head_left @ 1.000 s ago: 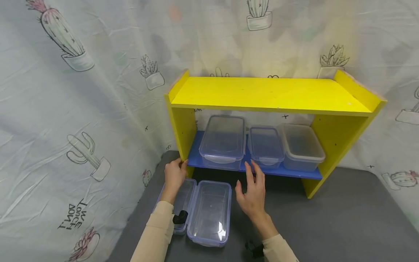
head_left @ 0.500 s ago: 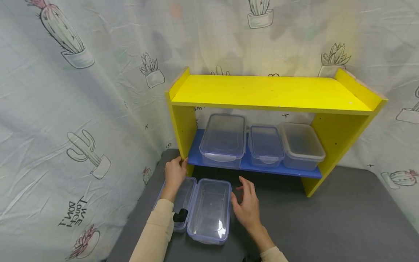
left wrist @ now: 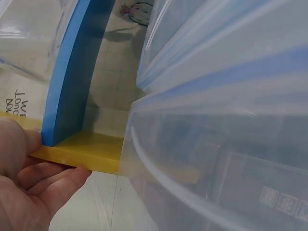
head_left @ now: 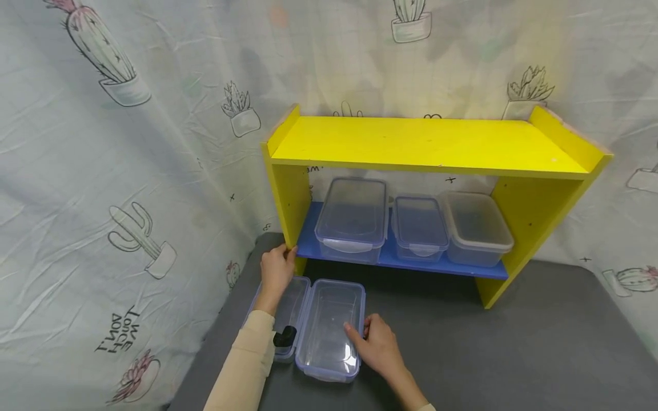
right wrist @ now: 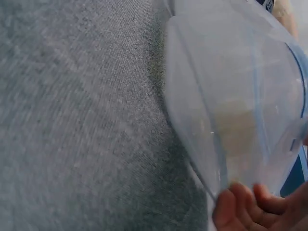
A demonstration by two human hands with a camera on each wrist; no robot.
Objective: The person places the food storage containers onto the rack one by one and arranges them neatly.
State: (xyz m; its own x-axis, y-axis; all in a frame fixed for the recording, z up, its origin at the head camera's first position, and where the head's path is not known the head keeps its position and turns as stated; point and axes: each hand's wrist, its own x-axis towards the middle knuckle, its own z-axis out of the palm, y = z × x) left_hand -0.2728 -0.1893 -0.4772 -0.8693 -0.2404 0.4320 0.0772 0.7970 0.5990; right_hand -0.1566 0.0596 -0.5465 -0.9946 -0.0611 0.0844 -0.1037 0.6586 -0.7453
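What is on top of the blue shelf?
From left to right: a large box, a small box and a pale-lidded box. Bare blue shelf shows at the left end. Anything low behind the boxes is covered and cannot be made out.

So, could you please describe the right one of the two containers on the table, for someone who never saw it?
Find the yellow shelf unit. On the dark table, before its left end, is a clear, blue-rimmed container. The right grip holds its right edge, while its similar left neighbour is partly hidden by the beige sleeve.
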